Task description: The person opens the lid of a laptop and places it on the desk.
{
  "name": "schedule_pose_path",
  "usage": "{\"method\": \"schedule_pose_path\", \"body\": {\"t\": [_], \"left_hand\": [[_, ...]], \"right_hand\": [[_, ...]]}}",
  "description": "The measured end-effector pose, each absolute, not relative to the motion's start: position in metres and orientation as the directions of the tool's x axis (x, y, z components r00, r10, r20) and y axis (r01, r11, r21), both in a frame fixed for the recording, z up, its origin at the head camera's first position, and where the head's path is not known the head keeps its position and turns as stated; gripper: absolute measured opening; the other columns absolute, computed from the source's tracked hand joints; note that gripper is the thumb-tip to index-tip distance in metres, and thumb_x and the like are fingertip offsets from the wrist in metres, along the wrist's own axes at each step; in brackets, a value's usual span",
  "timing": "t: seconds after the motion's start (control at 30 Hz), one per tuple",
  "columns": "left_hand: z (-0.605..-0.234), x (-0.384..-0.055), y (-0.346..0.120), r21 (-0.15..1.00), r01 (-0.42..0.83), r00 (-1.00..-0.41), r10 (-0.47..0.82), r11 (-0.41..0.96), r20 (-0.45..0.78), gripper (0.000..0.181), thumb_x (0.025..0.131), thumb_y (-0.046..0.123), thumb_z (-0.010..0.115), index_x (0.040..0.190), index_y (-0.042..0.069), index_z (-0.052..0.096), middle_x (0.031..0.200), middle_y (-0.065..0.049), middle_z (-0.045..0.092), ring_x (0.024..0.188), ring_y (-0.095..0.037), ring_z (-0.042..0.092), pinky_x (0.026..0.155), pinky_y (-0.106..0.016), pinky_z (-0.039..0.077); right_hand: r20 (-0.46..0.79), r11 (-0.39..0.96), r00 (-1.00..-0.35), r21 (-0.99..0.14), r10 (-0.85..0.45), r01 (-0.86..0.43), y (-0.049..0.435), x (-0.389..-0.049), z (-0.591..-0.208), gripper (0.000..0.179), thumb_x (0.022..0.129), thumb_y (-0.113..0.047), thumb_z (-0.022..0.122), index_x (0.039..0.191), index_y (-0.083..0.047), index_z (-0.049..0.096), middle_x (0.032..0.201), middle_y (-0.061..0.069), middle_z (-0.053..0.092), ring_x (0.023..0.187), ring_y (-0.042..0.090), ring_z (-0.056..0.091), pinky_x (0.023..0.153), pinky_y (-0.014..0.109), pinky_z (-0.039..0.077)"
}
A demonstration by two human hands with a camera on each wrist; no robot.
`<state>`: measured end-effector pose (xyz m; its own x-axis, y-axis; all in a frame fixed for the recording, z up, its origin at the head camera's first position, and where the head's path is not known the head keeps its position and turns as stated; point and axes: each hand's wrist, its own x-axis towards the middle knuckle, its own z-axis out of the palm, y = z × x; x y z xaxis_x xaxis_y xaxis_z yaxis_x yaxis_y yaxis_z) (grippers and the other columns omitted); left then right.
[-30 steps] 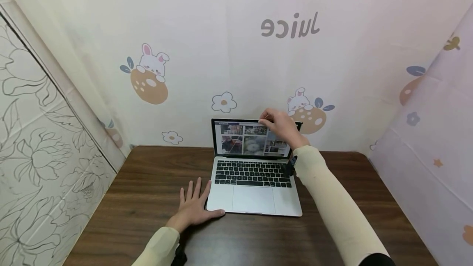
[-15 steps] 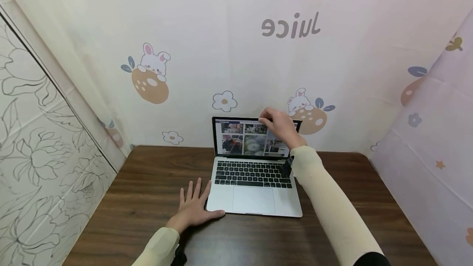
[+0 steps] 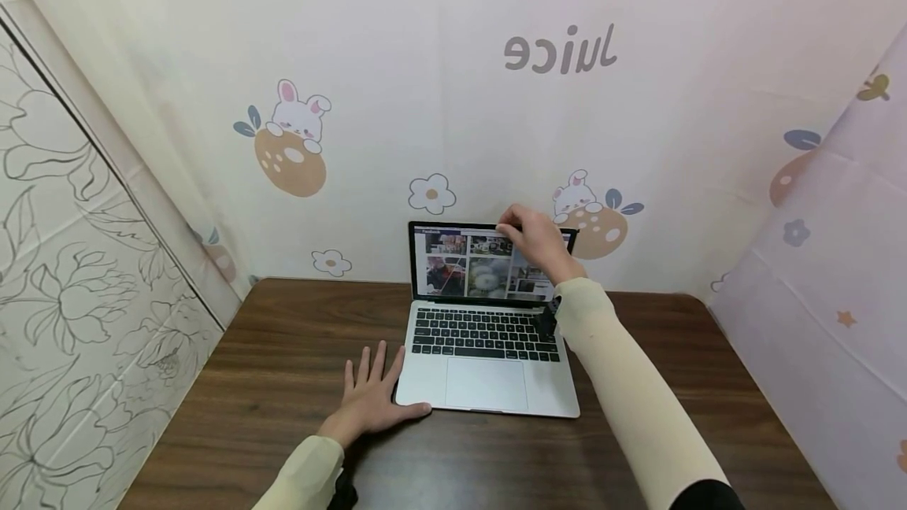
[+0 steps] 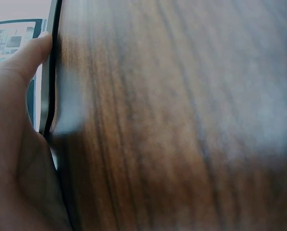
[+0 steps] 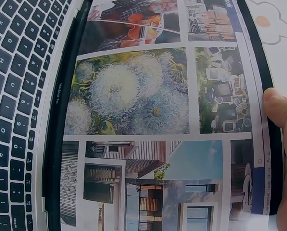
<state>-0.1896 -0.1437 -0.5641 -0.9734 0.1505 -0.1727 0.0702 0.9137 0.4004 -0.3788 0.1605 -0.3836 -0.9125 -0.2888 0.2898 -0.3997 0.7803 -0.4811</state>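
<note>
A silver laptop (image 3: 486,384) with black keys stands unfolded on the brown wooden table, its lit screen (image 5: 133,91) filled with pictures. My right hand (image 3: 540,242) pinches the top edge of the screen, right of its middle. In the right wrist view the thumb (image 5: 276,103) lies on the front of the dark bezel; the other fingers are mostly hidden behind the lid. My left hand (image 3: 372,400) rests at the laptop's front left corner with its fingers spread on the table. Its thumb (image 4: 35,50) lies along the front edge of the base.
The wooden table (image 3: 283,352) stretches out on both sides of the laptop. Close behind its back edge hangs a pale curtain (image 3: 368,101) printed with rabbits and flowers. More patterned cloth (image 3: 85,297) closes off the left side, and another sheet hangs at the right.
The screen has tilted slightly further back, its top edge a little higher in the head view, with my right hand moving along with it. My left hand has stayed put.
</note>
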Motion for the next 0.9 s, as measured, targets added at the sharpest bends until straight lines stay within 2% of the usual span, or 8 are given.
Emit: {"method": "schedule_pose_path", "body": {"t": [0.4, 0.9], "left_hand": [[-0.575, -0.191, -0.145, 0.419, 0.068, -0.980, 0.140, 0.905, -0.144, 0.125, 0.069, 0.100, 0.049, 0.167, 0.028, 0.017, 0.174, -0.014, 0.002, 0.159, -0.045, -0.005, 0.121, -0.069, -0.010], [-0.584, -0.195, -0.145, 0.391, 0.054, -0.981, 0.123, 0.919, -0.152, 0.125, 0.067, 0.099, 0.053, 0.166, 0.032, 0.016, 0.175, -0.009, 0.001, 0.160, -0.041, -0.005, 0.122, -0.068, -0.009]], "right_hand": [[0.316, 0.778, -0.906, -0.478, -0.282, -0.409, 0.159, -0.382, -0.386, 0.020, 0.106, -0.030, 0.060, 0.114, -0.013, 0.065, 0.114, 0.009, 0.073, 0.102, 0.028, 0.069, 0.089, 0.048, 0.055], [0.309, 0.781, -0.909, -0.477, -0.279, -0.402, 0.158, -0.390, -0.385, 0.019, 0.106, -0.029, 0.060, 0.114, -0.012, 0.064, 0.113, 0.009, 0.072, 0.102, 0.028, 0.068, 0.090, 0.048, 0.055]]}}
